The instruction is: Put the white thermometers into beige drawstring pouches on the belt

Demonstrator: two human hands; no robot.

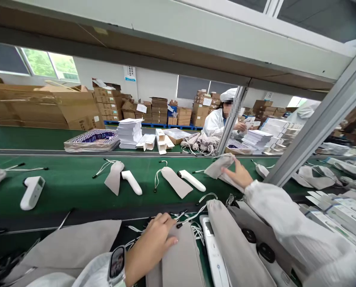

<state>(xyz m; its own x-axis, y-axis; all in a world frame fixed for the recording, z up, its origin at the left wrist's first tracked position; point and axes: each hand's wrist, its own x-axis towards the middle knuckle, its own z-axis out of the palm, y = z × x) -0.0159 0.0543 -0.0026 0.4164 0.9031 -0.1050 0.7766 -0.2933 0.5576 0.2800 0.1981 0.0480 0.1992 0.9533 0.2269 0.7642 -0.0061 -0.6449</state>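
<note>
A grey pouch [221, 165] is held over the right part of the green belt [73, 191], pinched between the thumb and fingers of the right hand [238, 173]. The left hand [158, 238] is laid palm down at the far end of a stack of flat pouches [182, 255] at the near edge, its thumb set apart from its fingers; whether anything is gripped by it cannot be told. A watch [117, 263] is worn on the left wrist. Just right of the stack, a white device [214, 253] is seen beside a long pouch [237, 243]. On the belt, a white device is placed right of each of two pouches, at centre [176, 181] and farther left [115, 177]. Beyond the belt, a stack of white boxes [129, 133] is set right of a tray [91, 140], and papers are held by a co-worker in white [214, 122].
</note>
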